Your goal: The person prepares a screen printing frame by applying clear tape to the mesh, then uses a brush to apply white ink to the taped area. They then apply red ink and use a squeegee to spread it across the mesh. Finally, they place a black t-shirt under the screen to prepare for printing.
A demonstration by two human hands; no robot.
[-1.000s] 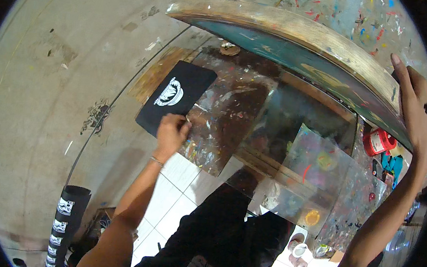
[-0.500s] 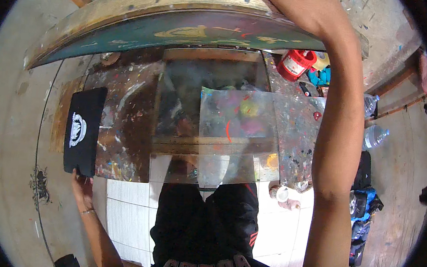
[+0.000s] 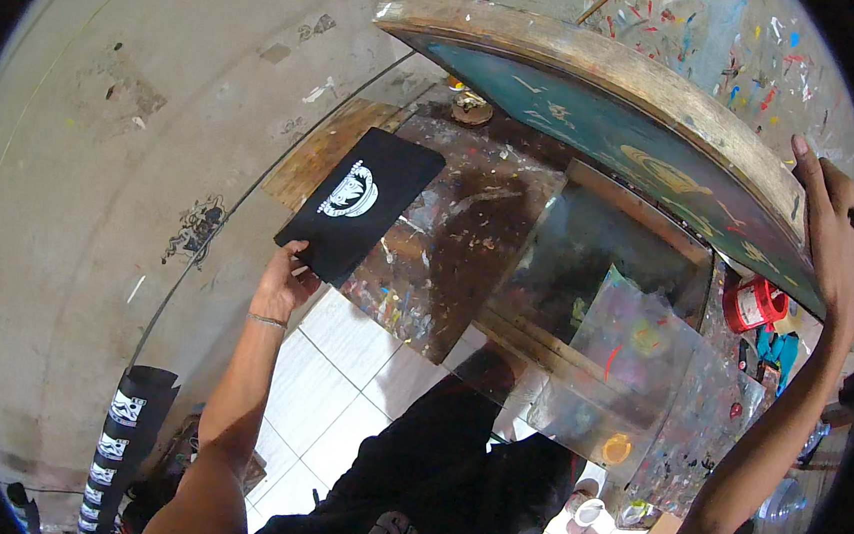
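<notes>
A flat black piece (image 3: 398,189), perhaps cloth, with a white emblem printed on it lies over the left end of a paint-stained table (image 3: 419,307). My left hand (image 3: 285,281) is closed on its near corner, thumb on top and fingers underneath. On the right, my right hand (image 3: 834,219) grips the end of a wooden-framed printing screen (image 3: 613,66). That screen is tilted up above the table's far side, its greenish mesh showing faint yellowish shapes. Below it, a clear sheet (image 3: 604,381) with colour smears lies over a glass panel (image 3: 569,248) set in the table.
A red tub (image 3: 753,305) and a teal cloth (image 3: 779,353) sit at the table's right. Plastic bottles (image 3: 782,501) stand beyond that end. Black printed pieces (image 3: 118,433) lie at lower left. A white cup (image 3: 585,510) is below the table's near edge.
My view has swung left, so the table appears rotated and farther right. My left hand remains at the black piece's near edge, and my right hand still holds the raised screen.
</notes>
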